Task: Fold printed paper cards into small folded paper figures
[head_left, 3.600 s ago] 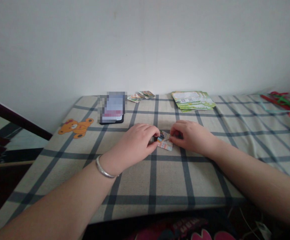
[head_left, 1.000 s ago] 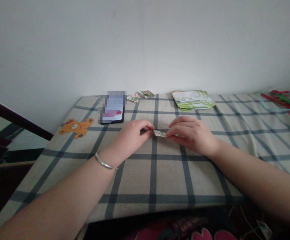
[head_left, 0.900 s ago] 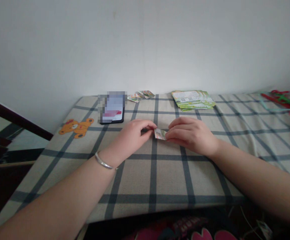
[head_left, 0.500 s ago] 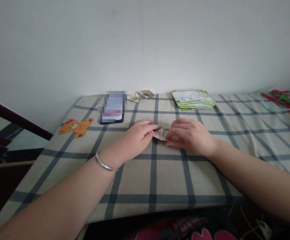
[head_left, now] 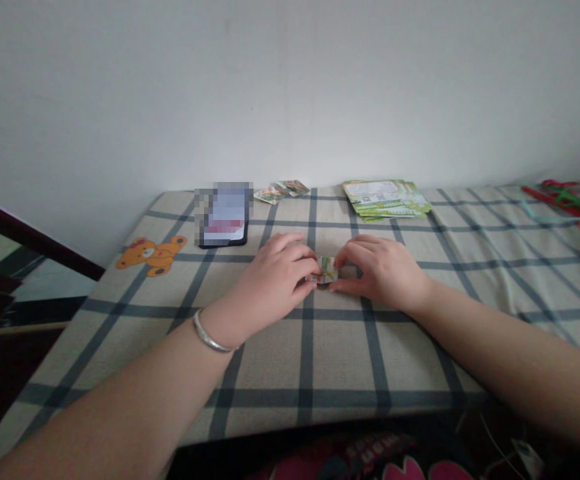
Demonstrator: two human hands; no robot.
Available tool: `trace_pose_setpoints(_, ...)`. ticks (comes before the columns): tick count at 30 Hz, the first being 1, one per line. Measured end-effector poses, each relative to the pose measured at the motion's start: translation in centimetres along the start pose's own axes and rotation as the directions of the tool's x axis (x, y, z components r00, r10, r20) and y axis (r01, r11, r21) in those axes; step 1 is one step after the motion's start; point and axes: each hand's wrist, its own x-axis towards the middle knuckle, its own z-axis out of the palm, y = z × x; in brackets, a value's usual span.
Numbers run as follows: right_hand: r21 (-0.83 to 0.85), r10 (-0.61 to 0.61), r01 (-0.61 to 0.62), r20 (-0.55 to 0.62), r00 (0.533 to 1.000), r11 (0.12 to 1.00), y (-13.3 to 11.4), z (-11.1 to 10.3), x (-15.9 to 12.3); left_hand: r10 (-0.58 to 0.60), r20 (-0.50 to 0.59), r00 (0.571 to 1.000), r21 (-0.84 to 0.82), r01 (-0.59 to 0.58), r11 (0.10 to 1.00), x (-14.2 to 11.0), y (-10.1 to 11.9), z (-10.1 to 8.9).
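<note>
Between my hands, on the checked tablecloth [head_left: 270, 360], is a small folded piece of printed paper [head_left: 327, 269] in green, white and orange. My left hand [head_left: 280, 270], with a silver bangle at the wrist, pinches its left end between thumb and fingers. At its right end, the thumb and fingertips of my right hand [head_left: 380, 267] grip the edge. Fingers cover both ends of the paper. Behind my hands lie a few small folded papers [head_left: 281, 191] of similar print and a stack of green-and-white printed sheets [head_left: 387, 200].
A phone [head_left: 225, 213] with a blurred screen lies at the back left, near a flat orange bear figure [head_left: 151, 255]. Tangled red, green and pale-blue strips [head_left: 565, 207] lie at the far right. The wall [head_left: 290, 93] meets the table's back edge.
My left hand has shifted its hold, its fingers now curled onto the paper's left end. The paper has turned slightly and shows more of its green-and-white face. My right hand has barely moved.
</note>
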Motion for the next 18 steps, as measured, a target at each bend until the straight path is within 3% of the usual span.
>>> trace_pose_setpoints(3, 0.019, -0.009, 0.009, 0.013, 1.0, 1.0, 0.03, -0.05, 0.03, 0.014, -0.008, 1.0, -0.005, -0.014, 1.0, 0.03, -0.21, 0.16)
trace_pose_setpoints(10, 0.072, -0.204, 0.199, 0.065, 0.977, 0.977, -0.1, 0.08, 0.15, 0.039, -0.014, 0.999, 0.027, -0.039, 0.999, 0.0, -0.32, 0.25)
trace_pose_setpoints(18, -0.05, -0.184, 0.185, 0.025, 0.983, 0.982, -0.84, 0.27, 0.26, 0.014, -0.014, 1.0, 0.073, -0.013, 0.997, 0.14, 0.33, 0.13)
